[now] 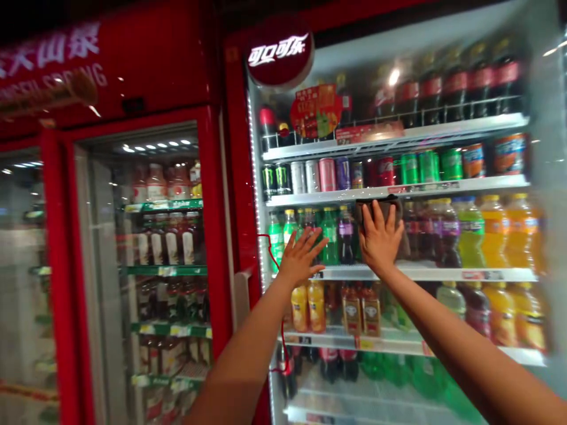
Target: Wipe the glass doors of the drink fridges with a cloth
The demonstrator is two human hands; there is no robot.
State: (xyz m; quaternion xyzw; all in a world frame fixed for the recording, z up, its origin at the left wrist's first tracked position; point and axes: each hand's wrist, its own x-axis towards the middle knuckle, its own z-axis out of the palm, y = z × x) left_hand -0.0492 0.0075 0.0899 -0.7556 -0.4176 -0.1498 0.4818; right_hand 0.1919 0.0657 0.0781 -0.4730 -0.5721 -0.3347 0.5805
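A left cooler (211, 195) stands just to the left of a right cooler (245, 212). Before the right cooler's glass door (452, 32), the left hand (303, 256) is left of the right hand (381, 242), which lies over a cloth (384, 208). Behind both hands, bottles (329, 237) stand in a row; cans (326, 175) sit on the shelf above (336, 197), and more bottles stand on the top shelf (478, 126).

Can read 可口可乐 in white on the round dark-red sign (280, 54) — then 山泉 and kinda smeary SPRING on the glossy red cooler header (116, 59) — plus green claw logos on black metal cans (282, 179).
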